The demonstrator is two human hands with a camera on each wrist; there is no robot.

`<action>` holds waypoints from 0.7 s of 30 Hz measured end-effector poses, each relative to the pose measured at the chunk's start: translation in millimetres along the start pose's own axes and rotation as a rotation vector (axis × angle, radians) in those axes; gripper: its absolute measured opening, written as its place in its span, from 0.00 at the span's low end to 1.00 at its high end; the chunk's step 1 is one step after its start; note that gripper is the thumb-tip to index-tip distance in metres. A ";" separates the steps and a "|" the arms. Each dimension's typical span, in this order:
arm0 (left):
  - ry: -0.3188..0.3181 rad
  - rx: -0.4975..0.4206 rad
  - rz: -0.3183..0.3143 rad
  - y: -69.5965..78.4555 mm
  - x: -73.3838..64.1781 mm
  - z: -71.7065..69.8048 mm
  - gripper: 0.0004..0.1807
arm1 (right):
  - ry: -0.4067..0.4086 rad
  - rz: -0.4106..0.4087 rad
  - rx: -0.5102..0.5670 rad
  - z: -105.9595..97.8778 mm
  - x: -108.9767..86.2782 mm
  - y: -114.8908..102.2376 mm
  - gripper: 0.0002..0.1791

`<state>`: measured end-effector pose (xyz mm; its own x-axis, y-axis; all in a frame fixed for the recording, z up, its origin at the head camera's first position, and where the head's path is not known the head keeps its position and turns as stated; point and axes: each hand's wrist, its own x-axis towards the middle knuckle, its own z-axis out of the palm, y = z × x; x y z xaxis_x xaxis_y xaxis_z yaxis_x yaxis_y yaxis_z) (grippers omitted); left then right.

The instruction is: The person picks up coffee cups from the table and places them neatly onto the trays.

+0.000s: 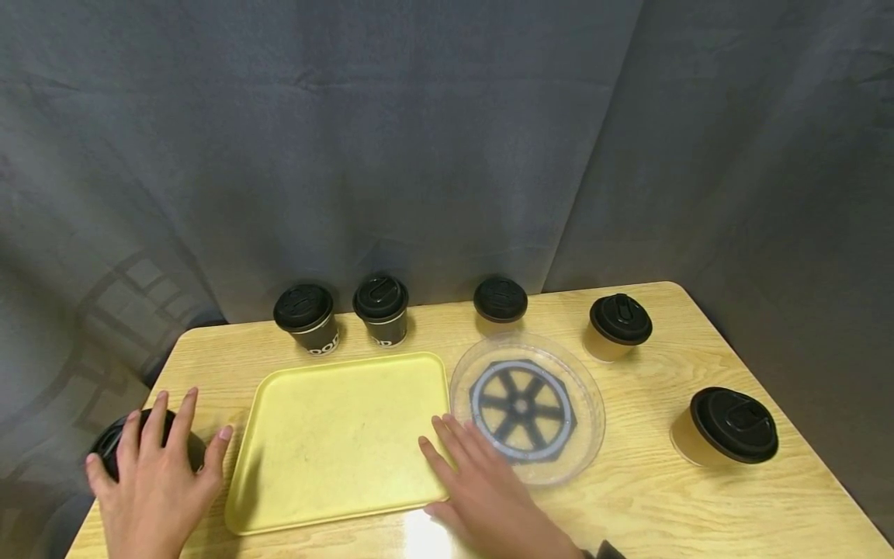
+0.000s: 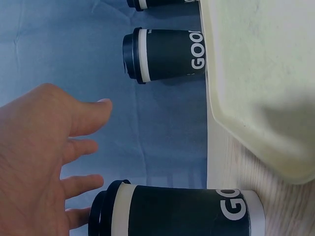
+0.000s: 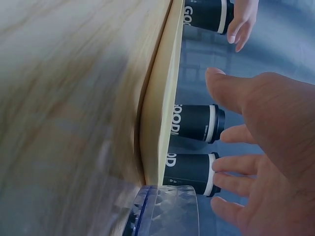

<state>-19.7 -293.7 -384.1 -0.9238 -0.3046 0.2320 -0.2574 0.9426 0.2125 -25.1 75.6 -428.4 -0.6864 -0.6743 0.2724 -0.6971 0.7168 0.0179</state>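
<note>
My left hand [image 1: 150, 485] is spread above a dark lidded paper cup [image 2: 182, 211] at the table's left side. Its fingers are parted near the black lid; whether they touch it is unclear. To its right lies a yellow rectangular tray [image 1: 335, 446]. Over the tray's front right corner hovers my right hand [image 1: 482, 489], fingers extended and nothing held. Just beyond that hand sits a clear round plastic dish [image 1: 594, 396], with a dark wheel-like pattern showing in its middle.
Two dark lidded cups [image 1: 317, 334] [image 1: 387, 326] stand behind the tray. Three tan cups with black lids, one behind the dish [image 1: 500, 303], one at back right [image 1: 618, 330] and one at far right [image 1: 722, 427], line the wooden table [image 1: 649, 497]. A grey curtain [image 1: 447, 155] hangs behind.
</note>
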 end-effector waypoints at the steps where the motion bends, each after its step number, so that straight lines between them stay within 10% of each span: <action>1: -0.004 0.001 -0.004 -0.3 0.2 -0.2 0.39 | 0.000 -0.005 0.001 0.1 0.1 -0.1 0.39; 21: -0.045 0.022 -0.034 -8.2 1.1 -0.5 0.40 | 0.058 -0.068 -0.044 5.7 0.2 -2.6 0.36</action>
<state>-18.5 -301.8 -385.2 -0.9259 -0.3309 0.1823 -0.2949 0.9346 0.1987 -24.6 72.6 -433.9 -0.6238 -0.7111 0.3244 -0.7310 0.6777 0.0800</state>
